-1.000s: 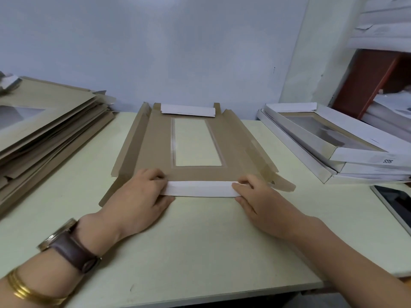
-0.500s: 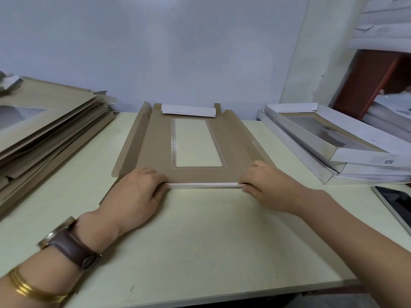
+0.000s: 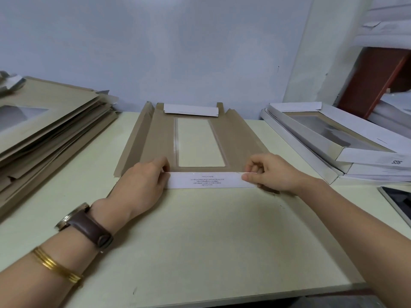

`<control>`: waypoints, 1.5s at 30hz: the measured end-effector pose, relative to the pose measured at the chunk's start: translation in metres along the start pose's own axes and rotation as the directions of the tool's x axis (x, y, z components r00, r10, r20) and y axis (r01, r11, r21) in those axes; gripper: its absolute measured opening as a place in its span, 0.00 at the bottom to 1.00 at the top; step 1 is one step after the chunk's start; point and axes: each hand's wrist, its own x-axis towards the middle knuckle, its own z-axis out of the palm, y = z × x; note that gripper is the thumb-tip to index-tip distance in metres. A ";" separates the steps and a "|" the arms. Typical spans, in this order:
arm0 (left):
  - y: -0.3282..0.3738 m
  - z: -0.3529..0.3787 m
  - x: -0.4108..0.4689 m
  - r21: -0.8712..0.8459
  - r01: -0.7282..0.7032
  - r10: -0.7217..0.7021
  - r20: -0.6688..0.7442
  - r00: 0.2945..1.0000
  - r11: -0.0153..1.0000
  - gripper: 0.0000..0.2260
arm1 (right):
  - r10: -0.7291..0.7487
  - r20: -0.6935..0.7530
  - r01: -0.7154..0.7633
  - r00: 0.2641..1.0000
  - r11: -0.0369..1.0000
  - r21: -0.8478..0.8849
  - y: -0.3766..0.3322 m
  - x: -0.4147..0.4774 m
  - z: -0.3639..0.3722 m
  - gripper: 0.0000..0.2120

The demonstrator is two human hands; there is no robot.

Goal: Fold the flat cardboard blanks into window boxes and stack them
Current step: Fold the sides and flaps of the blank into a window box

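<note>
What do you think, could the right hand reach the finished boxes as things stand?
Probably yes: only bare table lies between the right hand and the boxes, though it pinches the flap.

Your blank (image 3: 155, 138) is matt brown cardboard. Its near flap (image 3: 206, 180) is smooth white printed card, and its window (image 3: 200, 143) is clear glossy film. Your worktop (image 3: 211, 241) looks smooth, pale and matt. Your watch strap (image 3: 89, 230) looks like brown leather, your bangles (image 3: 53, 263) shiny gold metal.

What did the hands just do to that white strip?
The near flap of the cardboard blank was turned: half a second ago only its thin edge showed, now its white printed face shows. The left hand and right hand kept hold of its ends. The blank, the flat pile on the left and the finished boxes on the right stayed put.
</note>
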 end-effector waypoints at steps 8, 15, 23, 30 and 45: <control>0.001 0.007 0.008 0.107 -0.094 0.095 -0.004 0.995 0.990 0.13 | -0.110 -0.175 0.100 0.978 0.993 -0.068 0.008 0.003 0.021 0.09; 0.011 0.023 0.013 0.128 -0.198 0.162 0.244 0.956 0.972 0.24 | -0.193 0.006 0.191 0.981 0.969 -0.155 -0.001 0.000 0.034 0.21; 0.035 0.047 0.020 0.231 -0.159 0.050 0.419 0.907 0.960 0.27 | -0.184 0.133 0.225 0.974 0.848 -0.479 -0.019 0.002 0.068 0.35; 0.038 0.053 0.022 0.243 -0.171 0.050 0.435 0.899 0.955 0.30 | -0.129 0.221 0.217 0.967 0.871 -0.441 -0.025 0.004 0.076 0.40; 0.019 0.033 0.018 0.303 -0.173 0.009 0.474 0.880 0.937 0.31 | 0.058 0.172 0.088 0.983 0.678 -0.730 -0.033 -0.006 0.062 0.48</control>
